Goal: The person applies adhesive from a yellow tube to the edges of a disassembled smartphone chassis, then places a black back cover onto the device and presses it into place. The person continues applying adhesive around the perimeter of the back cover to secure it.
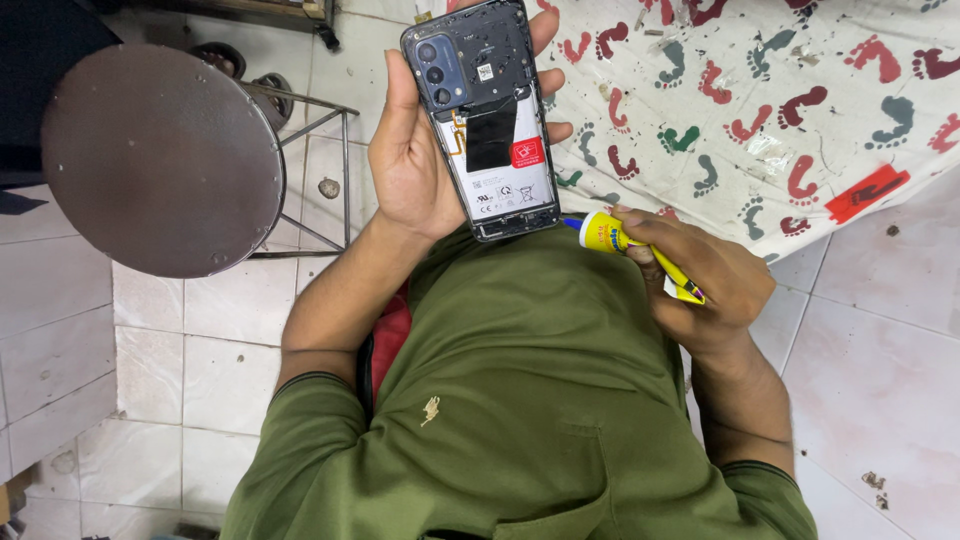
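The left hand (415, 160) is closed around an opened phone (490, 120), held up in front of the chest with its back cover off. The thumb lies along the phone's left edge and the fingertips (545, 30) wrap over the right edge. The phone's long axis runs almost up and down in the view, tilted slightly so that the camera end points up and a little left, while the bottom end points down toward the green shirt (520, 400). The exposed inside faces the camera: camera block at upper left, black tape in the middle, white battery label below it.

The right hand (705, 275) is closed on a small yellow glue tube (635, 250). The tube lies slanted, its blue nozzle end pointing up and left, just beside the phone's bottom right corner; whether it touches cannot be told. Its flat crimped end points down and right, out past the fingers.

Behind the hands lies a white cloth printed with coloured footprints (760, 110). A round metal stool (160, 160) stands on the tiled floor (880, 380) at left
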